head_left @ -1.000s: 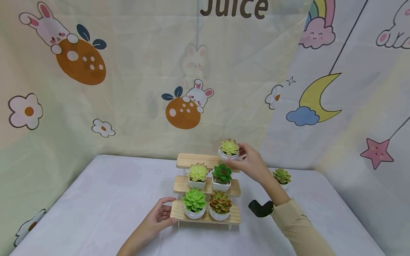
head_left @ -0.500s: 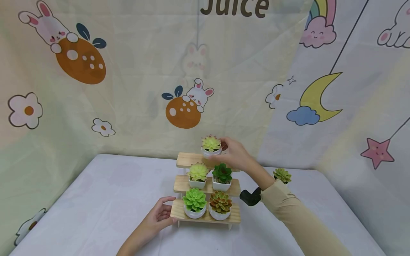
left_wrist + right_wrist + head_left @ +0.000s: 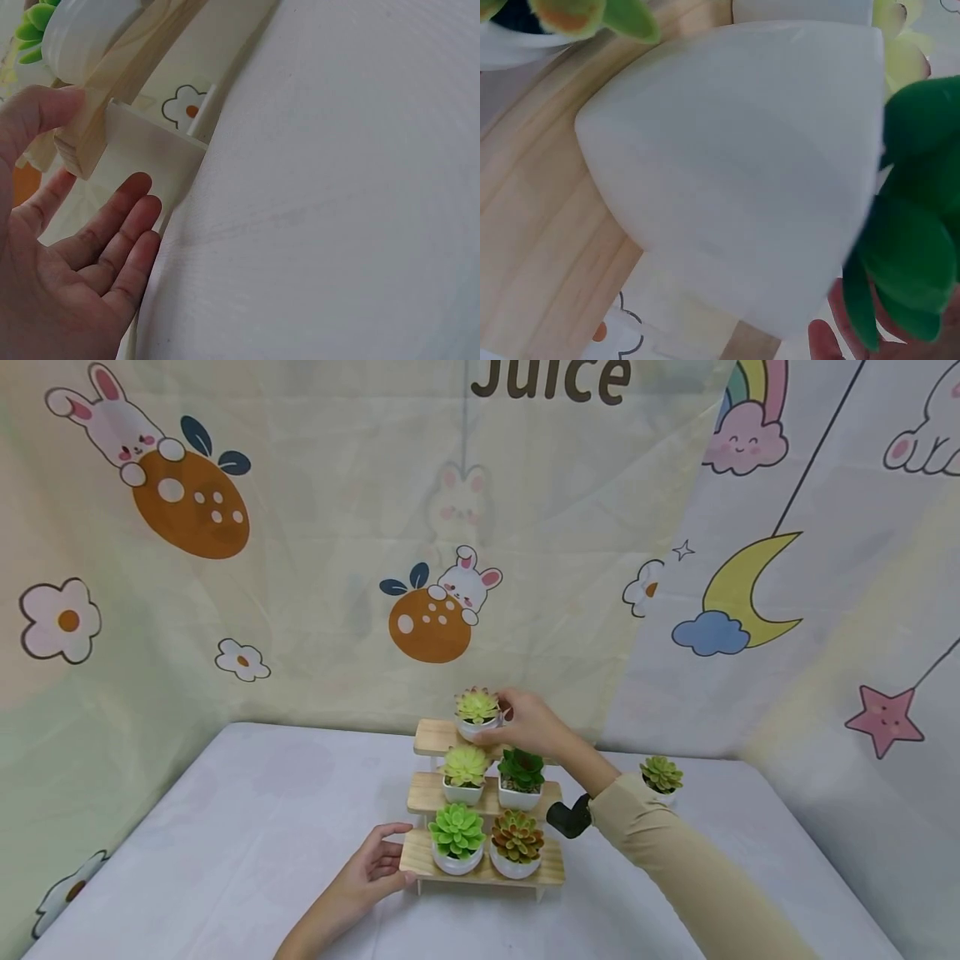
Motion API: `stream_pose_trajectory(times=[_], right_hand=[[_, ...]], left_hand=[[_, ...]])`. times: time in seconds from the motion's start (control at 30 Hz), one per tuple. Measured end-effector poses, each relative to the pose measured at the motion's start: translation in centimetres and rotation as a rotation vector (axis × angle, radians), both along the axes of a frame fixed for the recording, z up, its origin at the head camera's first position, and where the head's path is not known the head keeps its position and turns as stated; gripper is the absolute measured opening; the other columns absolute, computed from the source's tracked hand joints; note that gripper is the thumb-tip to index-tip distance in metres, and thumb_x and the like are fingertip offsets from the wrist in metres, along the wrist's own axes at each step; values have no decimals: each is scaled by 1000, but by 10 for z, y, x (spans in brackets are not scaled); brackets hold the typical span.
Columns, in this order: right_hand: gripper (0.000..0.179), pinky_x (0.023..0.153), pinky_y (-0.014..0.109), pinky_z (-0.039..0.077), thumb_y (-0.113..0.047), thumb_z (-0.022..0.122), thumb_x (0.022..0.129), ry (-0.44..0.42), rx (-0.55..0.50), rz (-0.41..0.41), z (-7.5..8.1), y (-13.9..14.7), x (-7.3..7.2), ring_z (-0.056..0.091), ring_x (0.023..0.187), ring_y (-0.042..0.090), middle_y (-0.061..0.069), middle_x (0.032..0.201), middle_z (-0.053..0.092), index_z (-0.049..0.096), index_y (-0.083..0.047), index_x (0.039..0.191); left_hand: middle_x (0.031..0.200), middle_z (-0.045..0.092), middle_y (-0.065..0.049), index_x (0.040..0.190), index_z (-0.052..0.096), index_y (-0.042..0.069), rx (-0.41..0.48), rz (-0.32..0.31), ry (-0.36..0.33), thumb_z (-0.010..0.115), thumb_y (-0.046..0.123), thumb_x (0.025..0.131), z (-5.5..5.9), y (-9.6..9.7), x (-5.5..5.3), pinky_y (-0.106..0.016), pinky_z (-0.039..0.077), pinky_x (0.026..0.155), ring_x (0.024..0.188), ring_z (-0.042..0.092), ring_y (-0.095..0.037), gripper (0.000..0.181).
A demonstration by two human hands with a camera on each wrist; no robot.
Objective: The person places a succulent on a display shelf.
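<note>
A three-tier wooden display stand (image 3: 551,860) stands on the table, its bottom board gripped at the left end by my left hand (image 3: 367,870). In the left wrist view, the thumb (image 3: 56,105) lies on one side of that board's end and a finger on the other. My right hand (image 3: 536,722) holds a pale green potted succulent (image 3: 476,706) by its round white pot at the left of the top board. On the middle board sit a yellow-green succulent (image 3: 465,766) and a dark green succulent (image 3: 521,770). A bright green succulent (image 3: 457,831) and a reddish-brown succulent (image 3: 516,837) occupy the bottom board.
Another potted succulent (image 3: 661,777) stands on the white-covered table (image 3: 225,843) to the right, partly behind the right sleeve (image 3: 675,860). A printed cloth backdrop (image 3: 322,568) rises behind the table. The dark green plant's white pot (image 3: 742,150) fills much of the right wrist view.
My right hand has carried the pale green succulent leftward along the top board, then lowered it at the board's left part. The left hand stays at the stand's bottom board.
</note>
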State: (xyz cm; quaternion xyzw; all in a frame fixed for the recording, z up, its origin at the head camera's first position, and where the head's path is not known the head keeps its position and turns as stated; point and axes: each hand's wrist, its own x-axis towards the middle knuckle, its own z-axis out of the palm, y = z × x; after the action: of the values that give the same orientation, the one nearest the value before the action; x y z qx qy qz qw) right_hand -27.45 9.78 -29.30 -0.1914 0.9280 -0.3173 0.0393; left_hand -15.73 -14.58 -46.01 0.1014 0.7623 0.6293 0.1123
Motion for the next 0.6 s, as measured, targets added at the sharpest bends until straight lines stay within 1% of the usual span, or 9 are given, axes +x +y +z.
stream_pose_trajectory(times=[0.2, 0.33, 0.4, 0.5, 0.6], right_hand=[[52, 78, 34, 48, -37, 71, 80, -39, -20, 31, -3, 2, -3, 52, 100, 24, 11, 110, 55, 53, -3, 115], [54, 79, 35, 49, -40, 69, 82, -71, -32, 36, -5, 3, -5, 53, 103, 25, 11, 113, 55, 52, -3, 118], [57, 79, 34, 49, -41, 69, 81, -73, -36, 33, -5, 2, -6, 54, 103, 24, 11, 114, 56, 52, -3, 120], [55, 75, 32, 49, -41, 70, 81, -69, -46, 41, -4, 0, -5, 54, 99, 23, 10, 110, 57, 54, -3, 118], [48, 71, 29, 47, -39, 70, 82, -62, -52, 51, -2, -2, -3, 54, 93, 21, 9, 104, 58, 56, -4, 113]], left_hand=[[114, 57, -15, 138, 32, 10, 9, 4, -17, 68, 19, 84, 2, 1, 1, -21, 46, 82, 101, 53, -20, 65], [114, 57, -15, 138, 32, 10, 5, 6, -17, 68, 19, 84, 2, 1, 1, -21, 46, 83, 101, 53, -20, 65], [114, 57, -15, 138, 32, 10, 8, 5, -16, 68, 19, 84, 2, 1, 1, -21, 46, 82, 101, 53, -20, 65], [114, 57, -15, 138, 32, 9, 6, 5, -15, 68, 19, 84, 2, 1, 1, -21, 46, 83, 101, 54, -20, 65], [114, 57, -15, 138, 32, 9, 5, 1, -14, 68, 19, 84, 3, 1, 1, -21, 46, 82, 101, 54, -20, 65]])
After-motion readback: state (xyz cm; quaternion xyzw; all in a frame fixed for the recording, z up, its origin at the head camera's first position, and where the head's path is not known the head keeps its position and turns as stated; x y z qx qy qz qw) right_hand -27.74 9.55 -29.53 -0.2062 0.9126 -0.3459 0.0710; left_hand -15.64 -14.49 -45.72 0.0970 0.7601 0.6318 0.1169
